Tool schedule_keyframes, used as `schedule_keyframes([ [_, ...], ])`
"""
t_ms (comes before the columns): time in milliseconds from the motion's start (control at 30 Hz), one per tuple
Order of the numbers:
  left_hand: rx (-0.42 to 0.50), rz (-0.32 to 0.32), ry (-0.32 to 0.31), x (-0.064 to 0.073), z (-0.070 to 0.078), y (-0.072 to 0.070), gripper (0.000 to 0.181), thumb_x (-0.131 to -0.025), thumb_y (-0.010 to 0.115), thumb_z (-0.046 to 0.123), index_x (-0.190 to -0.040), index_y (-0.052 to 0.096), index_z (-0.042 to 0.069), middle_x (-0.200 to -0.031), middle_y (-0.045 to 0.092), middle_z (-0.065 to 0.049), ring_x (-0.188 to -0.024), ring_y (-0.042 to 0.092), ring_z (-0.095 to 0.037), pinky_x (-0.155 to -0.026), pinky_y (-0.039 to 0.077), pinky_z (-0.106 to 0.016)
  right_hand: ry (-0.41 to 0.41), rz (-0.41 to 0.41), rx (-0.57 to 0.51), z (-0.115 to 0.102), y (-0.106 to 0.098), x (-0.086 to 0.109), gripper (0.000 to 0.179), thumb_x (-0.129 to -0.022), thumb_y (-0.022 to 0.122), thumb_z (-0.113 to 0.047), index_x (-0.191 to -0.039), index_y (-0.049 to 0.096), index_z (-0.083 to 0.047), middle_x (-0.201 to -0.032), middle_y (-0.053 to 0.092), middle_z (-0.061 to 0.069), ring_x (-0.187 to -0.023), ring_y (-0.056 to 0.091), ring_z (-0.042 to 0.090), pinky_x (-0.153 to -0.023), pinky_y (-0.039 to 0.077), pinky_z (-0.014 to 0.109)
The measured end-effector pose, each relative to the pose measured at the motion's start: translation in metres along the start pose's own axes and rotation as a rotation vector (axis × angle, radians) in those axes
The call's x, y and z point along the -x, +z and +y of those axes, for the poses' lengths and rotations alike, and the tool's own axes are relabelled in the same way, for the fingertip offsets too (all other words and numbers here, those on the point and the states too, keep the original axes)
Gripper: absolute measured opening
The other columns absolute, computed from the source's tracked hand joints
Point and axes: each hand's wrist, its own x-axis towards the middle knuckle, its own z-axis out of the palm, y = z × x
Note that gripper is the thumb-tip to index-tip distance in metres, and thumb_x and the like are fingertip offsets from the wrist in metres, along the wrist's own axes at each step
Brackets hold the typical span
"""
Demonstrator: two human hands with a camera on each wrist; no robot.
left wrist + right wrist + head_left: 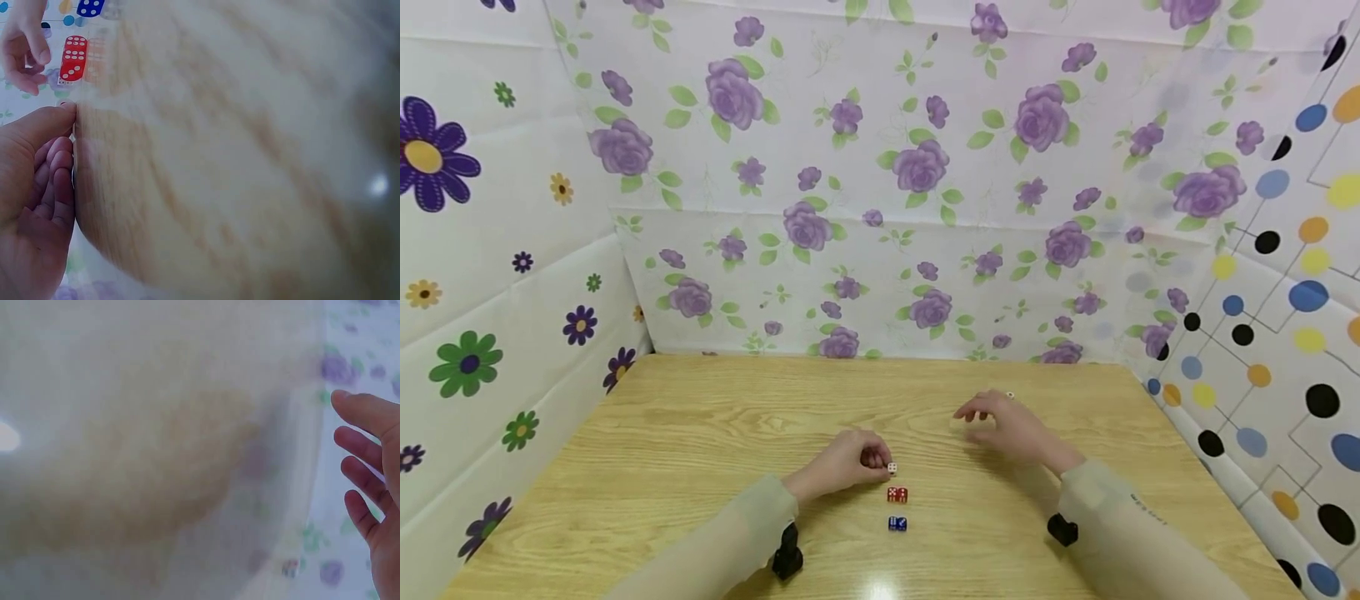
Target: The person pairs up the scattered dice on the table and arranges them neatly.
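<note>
Thumb and curled fingers of my left hand pinch a small white die at its left side, on the table. Just nearer to me sit two red dice side by side, then two blue dice. The left wrist view shows the red dice and a blue die beyond the thumb. My right hand hovers over the table with loosely bent, spread fingers and holds nothing. Behind it lies another white die, partly hidden in the head view; the right wrist view shows this die blurred.
The dice lie on a wood-grain table. A floral cloth hangs along its back edge, with a flower-print cloth on the left and a dotted cloth on the right.
</note>
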Motion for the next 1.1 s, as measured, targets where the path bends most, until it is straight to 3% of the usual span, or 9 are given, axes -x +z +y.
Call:
schedule_keyframes([
  [133, 0.005, -0.01, -0.003, 0.0, -0.001, 0.001, 0.008, -0.087, 0.076, 0.015, -0.092, 0.071, 0.015, -0.083, 0.067, 0.005, -0.072, 0.056, 0.001, -0.068, 0.05, -0.018, -0.003, 0.071, 0.058, 0.02, -0.01, 0.0, 0.031, -0.086, 0.077, -0.015, -0.116, 0.071, -0.016, -0.109, 0.071, 0.0, -0.096, 0.062, 0.025, -0.081, 0.052, 0.042],
  [267, 0.011, -0.009, -0.011, 0.0, -0.002, 0.002, 0.008, -0.087, 0.077, 0.015, -0.092, 0.071, 0.015, -0.082, 0.067, 0.005, -0.071, 0.056, 0.0, -0.067, 0.05, -0.018, 0.014, 0.089, 0.096, 0.036, -0.016, -0.001, 0.037, -0.084, 0.079, -0.012, -0.12, 0.07, -0.014, -0.115, 0.071, 0.005, -0.103, 0.062, 0.031, -0.087, 0.052, 0.05],
  [367, 0.024, -0.013, -0.024, 0.0, -0.001, 0.002, 0.008, -0.086, 0.077, 0.015, -0.092, 0.071, 0.014, -0.082, 0.067, 0.005, -0.071, 0.056, 0.0, -0.067, 0.05, -0.018, 0.051, 0.083, 0.121, 0.045, -0.017, 0.001, 0.041, -0.084, 0.079, -0.014, -0.123, 0.069, -0.013, -0.119, 0.07, 0.01, -0.107, 0.061, 0.034, -0.091, 0.05, 0.054],
  [633, 0.048, -0.006, -0.035, -0.001, 0.0, 0.002, 0.009, -0.085, 0.078, 0.014, -0.091, 0.071, 0.013, -0.082, 0.067, 0.004, -0.071, 0.056, 0.0, -0.066, 0.05, -0.018, 0.191, 0.082, 0.061, 0.067, -0.02, 0.005, 0.045, -0.089, 0.074, -0.015, -0.132, 0.063, -0.012, -0.13, 0.061, 0.018, -0.118, 0.054, 0.042, -0.098, 0.044, 0.062],
  [800, 0.048, -0.006, -0.027, -0.002, 0.0, 0.001, 0.009, -0.085, 0.078, 0.014, -0.091, 0.071, 0.014, -0.082, 0.067, 0.004, -0.071, 0.057, -0.001, -0.066, 0.05, -0.018, 0.221, 0.081, 0.068, 0.082, -0.018, 0.009, 0.041, -0.092, 0.07, -0.016, -0.132, 0.062, -0.01, -0.125, 0.063, 0.017, -0.112, 0.059, 0.04, -0.094, 0.048, 0.06],
  [1100, 0.056, -0.004, -0.025, -0.002, -0.003, 0.001, 0.008, -0.085, 0.078, 0.014, -0.091, 0.071, 0.015, -0.081, 0.067, 0.004, -0.07, 0.057, 0.0, -0.066, 0.051, -0.018, 0.253, 0.109, 0.157, 0.095, -0.01, 0.011, 0.03, -0.093, 0.069, -0.018, -0.122, 0.069, -0.012, -0.106, 0.07, 0.008, -0.092, 0.065, 0.024, -0.077, 0.054, 0.048],
])
